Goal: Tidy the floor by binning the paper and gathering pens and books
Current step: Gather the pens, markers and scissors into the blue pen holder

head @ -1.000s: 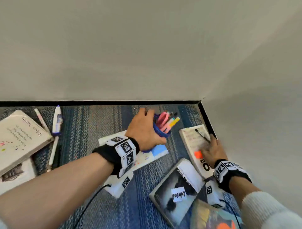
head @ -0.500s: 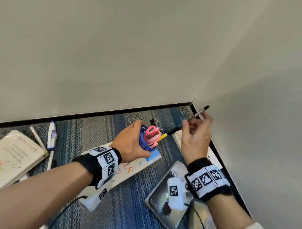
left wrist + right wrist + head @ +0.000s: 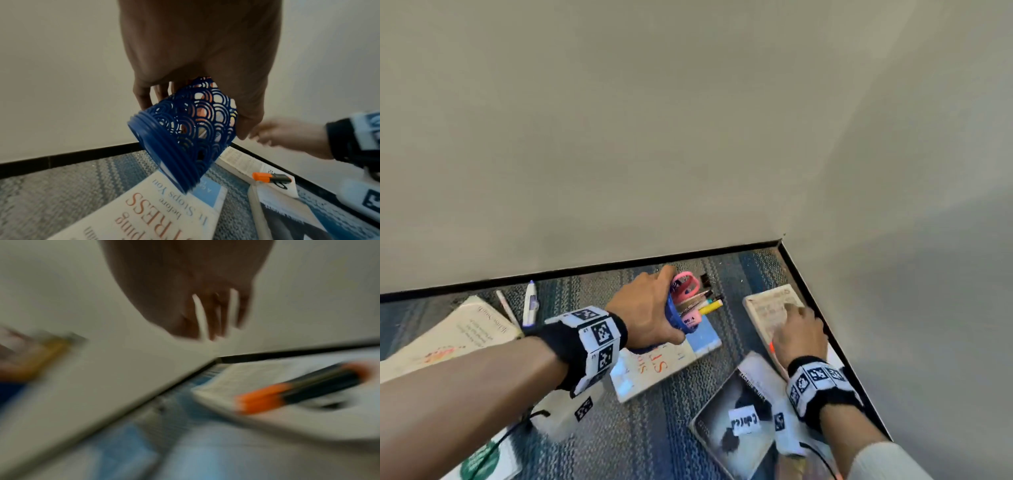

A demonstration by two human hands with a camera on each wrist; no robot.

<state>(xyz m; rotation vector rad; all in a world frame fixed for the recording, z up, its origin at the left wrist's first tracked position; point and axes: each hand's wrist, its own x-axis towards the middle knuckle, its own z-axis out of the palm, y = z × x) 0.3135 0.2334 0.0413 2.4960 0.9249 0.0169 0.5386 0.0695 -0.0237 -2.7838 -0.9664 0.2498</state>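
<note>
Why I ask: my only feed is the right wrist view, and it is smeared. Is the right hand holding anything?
Observer: Nothing that I can see. In the head view the right hand is over the beige book by the wall, with nothing between its fingers.
Operator: Where is the pen holder?
Observer: The left hand grips the blue pen holder. It is tilted with its mouth toward the right hand, and its base edge is on the STRESS book.
Operator: Any pens elsewhere on the floor?
Observer: Yes. A white-and-purple pen lies on the carpet near the skirting, to the left of the left hand.
</note>
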